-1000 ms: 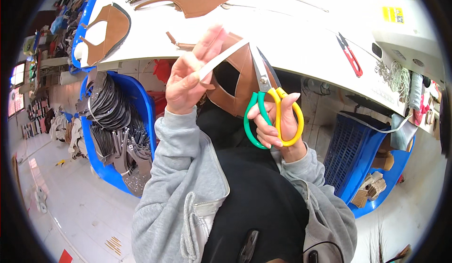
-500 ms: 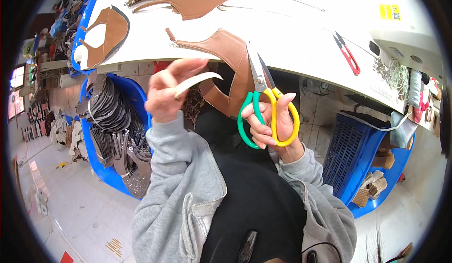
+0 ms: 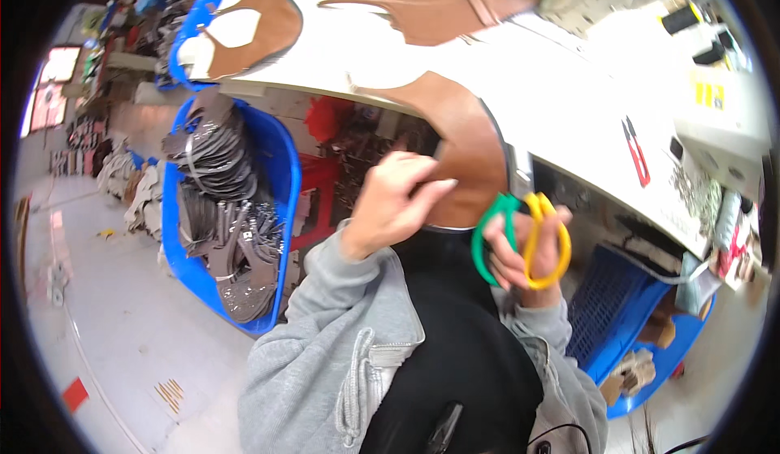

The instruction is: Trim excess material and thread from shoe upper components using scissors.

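Observation:
My right hand [image 3: 528, 247] has its fingers through the handles of a pair of scissors [image 3: 532, 239], one loop green and one yellow. Their blades point up along the dark right edge of a curved brown leather piece [image 3: 467, 141] and are smeared by motion. The leather piece hangs over the table's near edge in front of my body. At its left inner edge is my left hand [image 3: 396, 202], with curled fingers and the thumb held apart, its tip in front of the leather. No strip shows in that hand.
On the white table [image 3: 561, 88] lie stacked brown leather pieces [image 3: 439, 7], another curved piece [image 3: 256, 32] and red thread snips [image 3: 636, 153]. A blue tub [image 3: 291, 153] of dark bundled pieces stands left. Blue crate [image 3: 605, 300] at right; machine [image 3: 723, 105] at far right.
My left hand has moved right and down to the leather, and the pale strip it held is gone from view. The scissors have shifted right and down. The whole view has turned a little.

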Demonstrator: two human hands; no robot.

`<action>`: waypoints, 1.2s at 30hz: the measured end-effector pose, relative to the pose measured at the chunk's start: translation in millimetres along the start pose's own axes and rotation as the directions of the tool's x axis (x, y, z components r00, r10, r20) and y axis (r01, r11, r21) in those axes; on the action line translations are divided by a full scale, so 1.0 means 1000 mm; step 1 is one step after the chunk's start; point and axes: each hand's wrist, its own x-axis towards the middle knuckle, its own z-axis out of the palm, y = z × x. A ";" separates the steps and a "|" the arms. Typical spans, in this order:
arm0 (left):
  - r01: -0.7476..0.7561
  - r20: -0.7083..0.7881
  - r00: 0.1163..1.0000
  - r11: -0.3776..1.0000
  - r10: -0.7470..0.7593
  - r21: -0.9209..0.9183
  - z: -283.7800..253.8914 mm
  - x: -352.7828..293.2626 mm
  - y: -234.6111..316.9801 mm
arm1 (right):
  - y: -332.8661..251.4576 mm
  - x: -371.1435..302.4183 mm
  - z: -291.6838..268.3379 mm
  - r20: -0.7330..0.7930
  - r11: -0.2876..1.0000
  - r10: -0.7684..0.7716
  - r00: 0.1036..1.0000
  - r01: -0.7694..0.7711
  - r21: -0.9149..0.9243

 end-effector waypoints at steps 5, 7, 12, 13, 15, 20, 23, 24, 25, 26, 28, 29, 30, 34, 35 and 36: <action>0.300 -0.627 0.773 0.924 -0.090 0.237 -0.136 0.027 0.021 | -0.015 -0.010 -0.002 0.067 0.991 -0.111 0.992 0.115 -0.067; 0.300 -0.573 0.814 0.914 -0.097 0.272 -0.184 0.055 -0.021 | -0.018 -0.005 -0.003 0.069 0.991 -0.121 0.990 0.124 -0.043; 0.383 -0.333 0.917 0.712 -0.218 0.589 -0.221 0.105 -0.137 | -0.012 -0.001 -0.002 0.084 0.997 -0.068 0.994 0.071 -0.038; 0.348 -0.301 0.933 0.713 -0.199 0.608 -0.214 0.103 -0.158 | -0.011 -0.002 -0.002 0.067 0.997 -0.059 0.996 0.061 -0.038; 0.347 -0.259 0.938 0.596 -0.231 0.724 -0.214 0.102 -0.181 | -0.010 -0.001 -0.004 0.048 0.998 -0.040 0.998 0.043 -0.056; 0.141 -0.248 0.941 0.403 0.228 0.904 -0.198 0.102 -0.169 | -0.009 -0.002 -0.011 0.053 0.998 -0.058 0.997 0.058 0.009; 0.049 -0.266 0.955 0.810 0.134 0.585 -0.128 0.123 -0.095 | -0.006 0.001 -0.017 0.050 0.998 -0.060 0.997 0.060 0.004; -0.167 -0.124 0.953 0.822 0.276 0.545 -0.102 0.131 -0.079 | -0.004 0.001 -0.018 0.052 0.998 -0.059 0.997 0.059 0.014; -0.225 -0.041 0.962 0.872 0.269 0.434 -0.069 0.135 -0.060 | -0.003 0.000 -0.018 0.037 0.998 -0.056 0.998 0.056 0.003; -0.269 0.016 0.954 0.827 0.301 0.494 -0.044 0.139 -0.054 | -0.002 0.001 -0.017 0.031 0.999 -0.050 0.998 0.050 -0.008; -0.286 0.097 0.954 0.766 0.283 0.575 -0.010 0.147 -0.051 | -0.003 -0.002 -0.013 0.027 0.998 -0.049 0.998 0.050 -0.043; -0.242 0.082 0.967 0.762 0.243 0.600 -0.009 0.152 -0.052 | -0.004 -0.004 -0.010 0.034 0.998 -0.048 0.998 0.050 -0.049; -0.209 0.074 0.975 0.760 0.208 0.616 -0.005 0.159 -0.053 | -0.004 -0.007 -0.010 0.031 0.997 -0.058 0.998 0.059 -0.055; -0.258 0.188 0.964 0.846 0.190 0.467 -0.021 0.175 -0.056 | -0.007 -0.010 -0.019 0.071 0.992 -0.122 0.990 0.123 -0.005; -0.205 0.224 0.965 0.931 0.140 0.303 -0.030 0.181 -0.059 | -0.008 -0.010 -0.019 0.067 0.991 -0.128 0.990 0.129 -0.019; -0.132 0.263 0.960 0.982 0.093 0.132 -0.041 0.186 -0.061 | -0.007 -0.010 -0.018 0.068 0.991 -0.129 0.989 0.130 -0.014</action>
